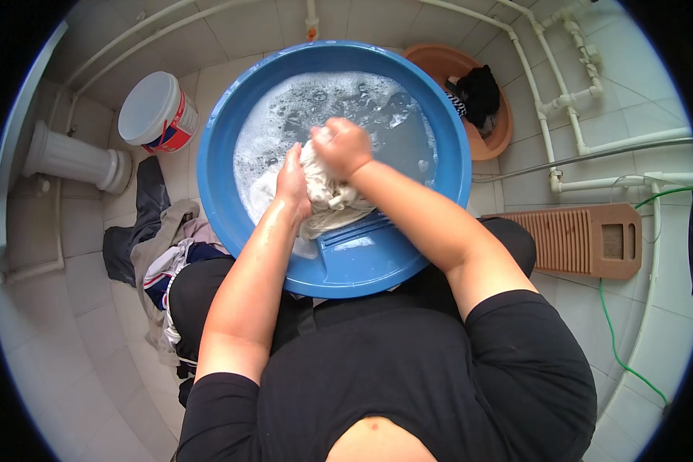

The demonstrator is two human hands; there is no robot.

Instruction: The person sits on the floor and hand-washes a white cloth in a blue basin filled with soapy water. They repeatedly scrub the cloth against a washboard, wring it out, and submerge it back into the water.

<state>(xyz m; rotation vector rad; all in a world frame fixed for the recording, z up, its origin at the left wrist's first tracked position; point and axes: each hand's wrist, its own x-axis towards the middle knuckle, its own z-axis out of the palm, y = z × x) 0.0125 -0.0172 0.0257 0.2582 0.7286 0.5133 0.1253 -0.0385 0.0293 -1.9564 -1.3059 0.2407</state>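
Observation:
A large round blue basin (215, 165) stands between my knees, holding cloudy, sudsy water (396, 135). Bunched white cloth (329, 192) lies partly out of the water over the ridged washboard part (362, 229) moulded into the near side of the basin. My right hand (342, 146) is closed in a fist on the upper end of the cloth. Against the cloth's left side my left hand (292, 183) grips it, its fingers partly hidden behind the folds. Both hands are close together above the suds.
A lidded white and red bucket (158, 112) stands at the far left. Piled clothes (165, 250) lie on the floor by my left leg. At the far right, an orange basin (502, 135) holds dark clothing (479, 92). A brown washboard (570, 240) and white pipes (543, 100) are to the right.

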